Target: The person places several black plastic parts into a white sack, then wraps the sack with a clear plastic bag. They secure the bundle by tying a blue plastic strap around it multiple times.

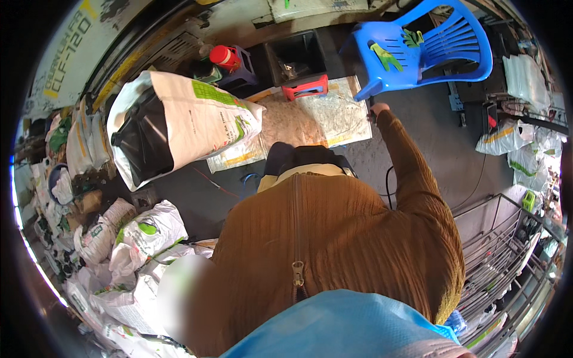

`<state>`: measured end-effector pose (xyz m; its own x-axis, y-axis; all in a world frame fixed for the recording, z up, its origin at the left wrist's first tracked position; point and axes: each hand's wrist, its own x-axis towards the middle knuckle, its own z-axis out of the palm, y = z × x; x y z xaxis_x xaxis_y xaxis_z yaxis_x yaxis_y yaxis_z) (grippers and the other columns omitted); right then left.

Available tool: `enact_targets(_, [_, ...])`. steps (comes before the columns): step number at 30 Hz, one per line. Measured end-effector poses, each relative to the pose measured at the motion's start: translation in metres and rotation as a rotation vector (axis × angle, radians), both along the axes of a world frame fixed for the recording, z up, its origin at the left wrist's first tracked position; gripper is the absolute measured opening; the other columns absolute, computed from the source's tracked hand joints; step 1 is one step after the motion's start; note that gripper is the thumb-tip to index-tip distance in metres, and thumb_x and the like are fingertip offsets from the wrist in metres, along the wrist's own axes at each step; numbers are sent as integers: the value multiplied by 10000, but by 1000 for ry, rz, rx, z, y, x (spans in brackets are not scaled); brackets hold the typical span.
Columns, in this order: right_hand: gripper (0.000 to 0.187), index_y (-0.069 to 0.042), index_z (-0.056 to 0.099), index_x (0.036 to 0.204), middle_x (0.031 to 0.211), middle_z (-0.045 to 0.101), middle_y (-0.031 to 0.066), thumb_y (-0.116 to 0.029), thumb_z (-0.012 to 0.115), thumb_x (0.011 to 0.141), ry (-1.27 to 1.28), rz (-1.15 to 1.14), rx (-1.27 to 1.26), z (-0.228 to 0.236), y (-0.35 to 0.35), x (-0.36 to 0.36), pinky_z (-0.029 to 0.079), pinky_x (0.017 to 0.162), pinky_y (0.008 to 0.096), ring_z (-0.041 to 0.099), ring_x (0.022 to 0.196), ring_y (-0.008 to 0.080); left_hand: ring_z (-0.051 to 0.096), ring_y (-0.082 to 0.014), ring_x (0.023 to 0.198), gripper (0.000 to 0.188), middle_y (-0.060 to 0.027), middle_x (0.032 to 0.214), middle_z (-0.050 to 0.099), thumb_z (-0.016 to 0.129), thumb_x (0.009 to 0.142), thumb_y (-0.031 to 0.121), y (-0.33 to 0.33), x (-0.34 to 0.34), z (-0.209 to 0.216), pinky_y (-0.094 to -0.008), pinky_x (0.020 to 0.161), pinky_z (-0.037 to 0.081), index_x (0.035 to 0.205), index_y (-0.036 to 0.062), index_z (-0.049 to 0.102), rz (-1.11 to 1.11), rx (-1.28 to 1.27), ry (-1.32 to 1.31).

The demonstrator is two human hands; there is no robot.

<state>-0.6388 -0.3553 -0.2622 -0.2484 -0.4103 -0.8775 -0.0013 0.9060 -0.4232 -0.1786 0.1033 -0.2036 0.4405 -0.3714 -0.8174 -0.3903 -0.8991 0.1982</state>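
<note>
Blue face covering (340, 325), one, nearest item; below it, brown ribbed jacket (334, 232), one, zipped.

Right grip (379, 108), one, mine: arm extended, fingers apparently curled at a small dark object (373, 117), one, just beside a front leg of the blue chair. Whether I pinch it firmly or merely touch it, I cannot tell. Left grip: out of view, state unknown.

Hazards, by my judgement:
- Dark object: could slip, cause a loose hold at full reach.
- Blue chair (373, 45): could be jolted, cause my knuckles meeting its leg; the gloves (387, 55) on its seat might then slide off.
- Black cable (389, 186): could catch a foot, cause its loop near my right side.
- Large white bag (203, 113): could tip or spill, cause a knock to its gaping mouth.

Count, outward:
- Blue chair: one.
- Gloves, green and yellow: two, on the seat.
- Floor sheeting (348, 119): pieces unclear.
- Small red stool (305, 88): one.
- Black crate (307, 48): one, behind that stool.
- Red jug (225, 56): one, by a purple stool (245, 68), one.
- Large white bag: one, black lining showing.
- Filled sacks (152, 230), lower left: several, overlapping, uncountable.
</note>
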Motion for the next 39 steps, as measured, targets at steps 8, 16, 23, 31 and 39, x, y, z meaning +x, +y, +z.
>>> enact_targets(8, [272,55,523,834,618,571,164,-157,361,886,271,107,24,-23,-131,-44,472,419,426,566,474,266,598,-199,789,479,-97,832,632,650,722,487,-70,6,10,-366,689,449,873,33,662,-6,20,25])
enact_targets(16, [257,-24,525,934,611,551,102,-243,396,889,293,-244,-122,4,-216,-70,410,379,342,528,442,199,592,-183,750,462,-77,794,629,654,722,489,-183,33,-16,-358,658,440,855,47,668,-18,-43,79])
enact_targets(23, [158,-39,536,865,604,501,63,-96,597,731,-379,-616,-604,49,-274,0,409,384,338,466,431,200,586,-168,716,446,-60,760,626,656,722,490,-271,46,-19,-351,631,432,840,59,673,5,-129,103])
enact_targets(31, [253,-68,598,1026,925,628,94,-226,577,830,-165,-399,-1330,269,-489,-98,505,703,356,613,749,229,580,-152,678,429,-41,721,623,660,722,491,-352,28,-8,-342,600,423,822,74,679,110,-190,127])
enact_targets(39, [427,-67,446,1207,1082,550,120,-105,551,794,-297,-502,-1330,338,-613,-55,508,659,369,568,906,246,574,-136,639,413,-21,682,619,663,722,492,-470,-45,49,-334,569,414,804,88,686,307,-400,180])
